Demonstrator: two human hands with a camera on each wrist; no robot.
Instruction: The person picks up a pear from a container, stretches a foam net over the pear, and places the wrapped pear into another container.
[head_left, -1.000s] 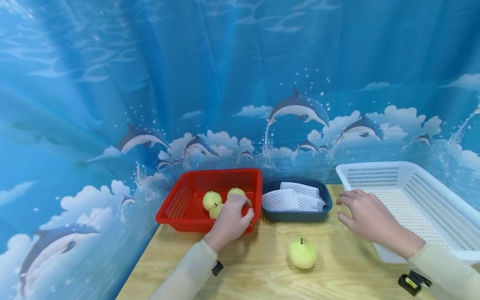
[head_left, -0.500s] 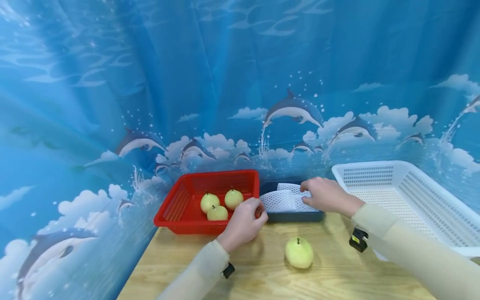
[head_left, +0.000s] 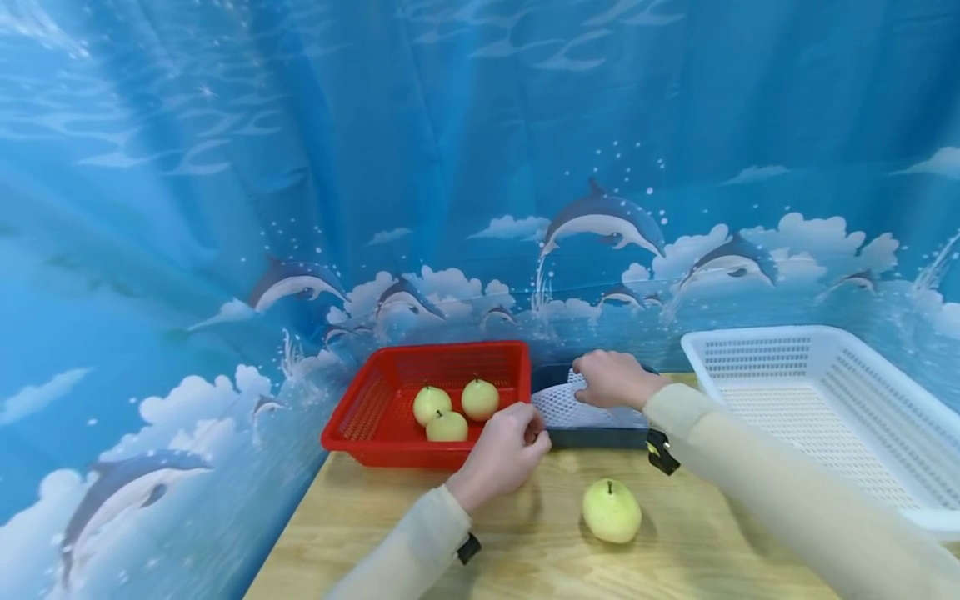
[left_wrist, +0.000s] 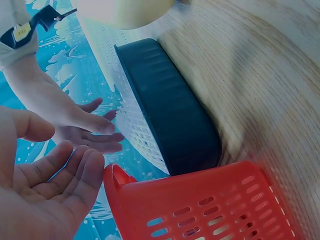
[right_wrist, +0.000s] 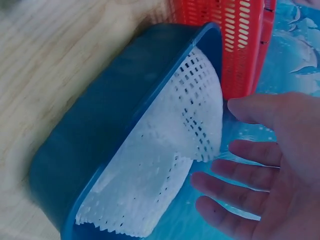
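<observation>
My right hand (head_left: 615, 379) hovers over a dark blue tray (head_left: 592, 438) of white foam fruit nets (head_left: 558, 406). In the right wrist view its fingers are spread and slightly bent beside the nets (right_wrist: 150, 150), with a gap between. My left hand (head_left: 501, 450), fingers loosely curled and holding nothing, is by the front right corner of the red basket (head_left: 375, 451); the left wrist view places its fingertips close to the basket's rim (left_wrist: 112, 185). Several yellow-green pears (head_left: 432, 405) lie in that basket. Another pear (head_left: 611, 511) stands on the table in front of the tray.
At the right is a large white slotted basket (head_left: 757, 337), beside my right forearm. All containers stand on a wooden table (head_left: 555, 562), against a blue dolphin-print curtain (head_left: 465, 167) behind.
My right hand has moved left from beside the white basket to above the nets. My left hand has drawn back from over the red basket to its front right corner.
</observation>
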